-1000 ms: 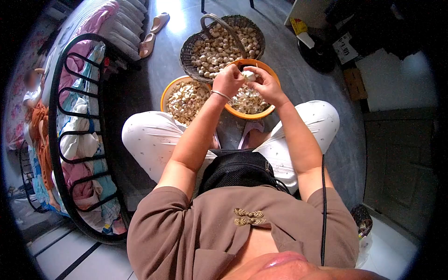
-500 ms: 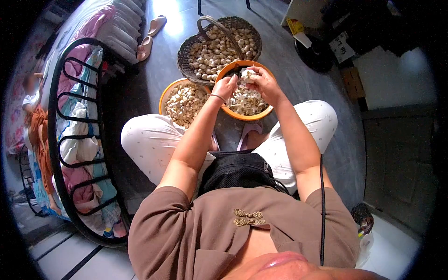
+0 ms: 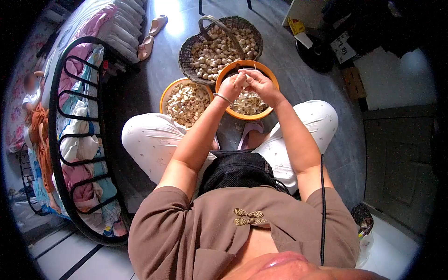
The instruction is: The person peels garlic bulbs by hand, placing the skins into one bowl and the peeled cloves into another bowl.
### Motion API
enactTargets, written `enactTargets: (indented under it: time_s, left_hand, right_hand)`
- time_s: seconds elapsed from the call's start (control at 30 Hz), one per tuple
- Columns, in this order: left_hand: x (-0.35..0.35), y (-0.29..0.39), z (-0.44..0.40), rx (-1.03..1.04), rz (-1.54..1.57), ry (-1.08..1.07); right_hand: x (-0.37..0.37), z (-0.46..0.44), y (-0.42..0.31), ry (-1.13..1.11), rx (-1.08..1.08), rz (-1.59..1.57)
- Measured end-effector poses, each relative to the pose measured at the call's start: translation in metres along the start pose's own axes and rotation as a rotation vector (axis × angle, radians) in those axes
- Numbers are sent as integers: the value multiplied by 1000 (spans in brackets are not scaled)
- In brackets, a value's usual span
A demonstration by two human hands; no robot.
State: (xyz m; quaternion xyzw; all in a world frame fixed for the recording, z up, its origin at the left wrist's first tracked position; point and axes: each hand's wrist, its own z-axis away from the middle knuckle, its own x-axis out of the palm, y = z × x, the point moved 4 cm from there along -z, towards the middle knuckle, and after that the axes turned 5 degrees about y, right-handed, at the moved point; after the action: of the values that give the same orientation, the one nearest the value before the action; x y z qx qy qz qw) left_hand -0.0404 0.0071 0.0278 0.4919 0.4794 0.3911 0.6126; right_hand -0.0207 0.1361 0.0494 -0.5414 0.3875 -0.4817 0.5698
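Observation:
Over the orange-rimmed bowl of garlic skins point(image 3: 269, 111), my left hand point(image 3: 230, 87) and my right hand point(image 3: 263, 88) meet with fingertips together. Both are closed around a whitish garlic bulb point(image 3: 246, 80), mostly hidden by the fingers. Loose pale skins point(image 3: 249, 103) lie in that bowl below the hands. To the left stands a second orange-rimmed bowl point(image 3: 163, 97) holding many separated cloves point(image 3: 187, 103). Behind both bowls, a dark wicker basket point(image 3: 185, 58) with a tall handle is filled with whole garlic bulbs point(image 3: 219, 53).
A black metal bed frame point(image 3: 55, 116) with bedding stands at the left, and a person point(image 3: 35, 107) is on a bed beyond it. Pink shoes point(image 3: 145, 47) rest on the grey floor. At the upper right are a round black object point(image 3: 315, 56) and a cardboard box point(image 3: 353, 83).
My hands, apart half a second ago with the bulb in the right, have come together around it. My left hand has moved up and right.

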Motion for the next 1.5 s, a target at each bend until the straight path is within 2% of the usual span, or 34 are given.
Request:
enactTargets:
  time_s: [0.23, 0.3, 0.33, 0.4, 0.43, 0.5, 0.63, 0.77, 0.83, 0.9, 0.97, 1.13, 1.17, 1.2, 1.23, 1.3, 1.33, 1.37, 1.43, 1.47, 1.5]
  left_hand:
    - [9, -29, -10, 116, -132, 94]
    - [9, -23, -8, 166, 174, 198]
    - [9, -19, -6, 166, 172, 196]
    - [14, -19, -4, -65, 383, 40]
    - [11, -13, -4, -65, 382, 39]
    - [8, -9, -2, -239, 474, -108]
    - [0, -1, 0, -335, 502, -223]
    - [5, 3, 4, -266, 491, -162]
    - [4, -5, 3, -235, 544, 4]
    - [6, -12, -1, -192, 545, 11]
    - [7, -9, 1, -215, 605, 79]
    - [8, -11, 0, -335, 746, 68]
    - [7, -15, -1, -365, 763, 62]
    - [4, -32, -6, -307, 586, 83]
    - [4, -43, -10, -306, 586, 83]
    - [1, -71, -20, -270, 66, 112]
    - [3, -115, -41, -156, -102, 161]
    - [3, -112, -37, -157, -101, 160]
    - [1, -81, -26, 89, -519, 179]
    - [0, -73, -27, -1, -505, 52]
    - [2, -79, -32, -2, -505, 50]
  right_hand:
    - [4, 2, -2, 9, 33, -31]
    - [5, 1, 2, 21, 27, -52]
    - [7, 1, 0, 29, -42, -13]
    - [6, 0, -1, 38, -110, 25]
    - [3, -2, -2, 46, -118, 19]
    - [0, -1, -6, 54, -127, 13]
    - [2, 3, -14, 19, -72, -48]
    - [2, 5, -18, -17, -107, -2]
    - [4, 6, -21, -56, -117, -15]
    - [5, 7, -22, -54, -125, -32]
    - [5, 7, -20, -58, -106, -61]
    - [11, 4, -16, -77, -87, -194]
    - [8, 3, -15, -9, -14, -239]
    - [6, 3, -13, 61, 59, -283]
    - [5, 2, -12, 61, 58, -283]
    - [3, 0, -8, 76, 52, -287]
    - [3, -1, -7, 68, 22, -283]
    - [2, -1, -3, 70, 23, -282]
    - [0, -3, 4, 50, 58, -265]
    - [-1, -4, 6, 52, 59, -265]
    - [-2, -5, 8, 73, 79, -262]
